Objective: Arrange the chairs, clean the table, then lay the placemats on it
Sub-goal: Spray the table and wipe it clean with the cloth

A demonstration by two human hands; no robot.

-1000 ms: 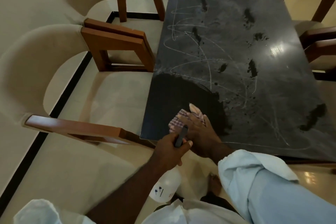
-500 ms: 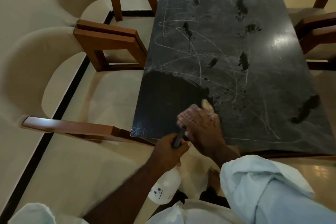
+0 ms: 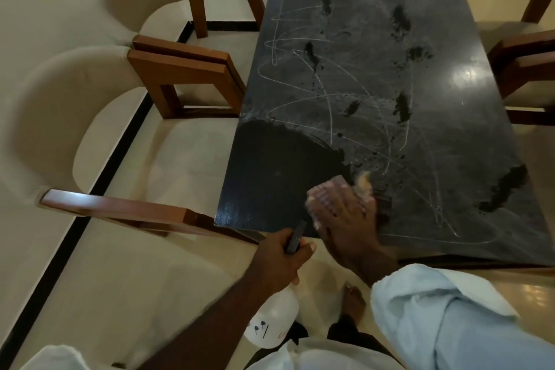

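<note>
Stretching lengthwise away from the person, the dark table (image 3: 420, 117) is wiped black only at its near-left corner; the scribbled remainder lies ahead and right of the cloth (image 3: 326, 191). The right hand (image 3: 348, 219), nearer, presses that cloth down with flat fingers, while the left hand (image 3: 279, 255) grips a spray bottle (image 3: 271, 324) below the table's edge.
</note>
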